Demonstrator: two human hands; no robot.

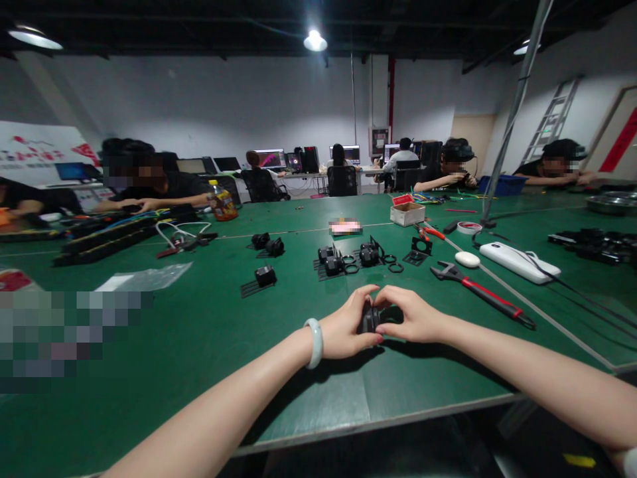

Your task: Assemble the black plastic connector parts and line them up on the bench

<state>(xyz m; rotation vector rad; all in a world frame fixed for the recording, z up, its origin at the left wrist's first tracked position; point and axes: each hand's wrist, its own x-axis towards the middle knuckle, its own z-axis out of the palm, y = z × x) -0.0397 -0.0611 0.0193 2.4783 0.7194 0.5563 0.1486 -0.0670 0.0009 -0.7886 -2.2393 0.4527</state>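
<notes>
Both my hands meet over the green table point(318, 385), around one small black plastic part point(369, 318). My left hand point(343, 330), with a pale bangle point(314, 343) at the wrist, grips it from the left between thumb and fingers. From the right, my right hand point(409, 315) closes thumb and fingers on the same part. The fingers hide much of its shape. Beyond my hands stand black assemblies with thin prongs point(332, 264), several black rings point(395, 267) and a black bracket with a round hole point(419, 249).
An adjustable wrench point(482, 292) with a red and black handle lies right of my hands. Near it are a white oval object point(467, 259), a white power strip point(520, 261) and a small box point(407, 213). More black assemblies point(265, 275) sit left; co-workers lean over the table's far side.
</notes>
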